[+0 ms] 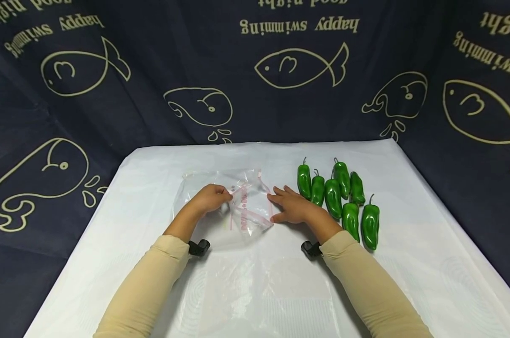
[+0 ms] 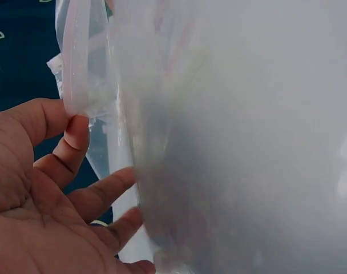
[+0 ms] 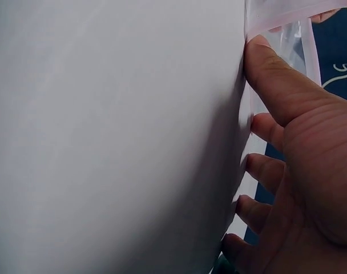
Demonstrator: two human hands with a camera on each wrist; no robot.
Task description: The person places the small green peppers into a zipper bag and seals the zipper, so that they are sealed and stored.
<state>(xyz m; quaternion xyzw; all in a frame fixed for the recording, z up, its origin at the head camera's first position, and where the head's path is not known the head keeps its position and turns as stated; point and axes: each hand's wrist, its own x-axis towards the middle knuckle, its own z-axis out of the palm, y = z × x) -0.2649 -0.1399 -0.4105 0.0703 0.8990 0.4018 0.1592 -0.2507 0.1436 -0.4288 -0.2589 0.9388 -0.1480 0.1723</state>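
A clear plastic zip bag [image 1: 212, 230] with pink edging and red print lies on the white table, its pink rim partly lifted. My left hand [image 1: 212, 198] pinches that rim between thumb and index finger; the left wrist view shows the pink strip [image 2: 76, 57] at the fingertips and the other fingers spread. At the bag's right edge is my right hand [image 1: 292, 206], fingers spread and thumb at the pink border. In the right wrist view the fingertips [image 3: 259, 162] rest on the table beside the bag.
Several green peppers [image 1: 333, 198] lie grouped just right of my right hand, close to the forearm. The white-covered table [image 1: 423, 263] ends at the back against a dark blue curtain [image 1: 280, 117] with fish and whale drawings.
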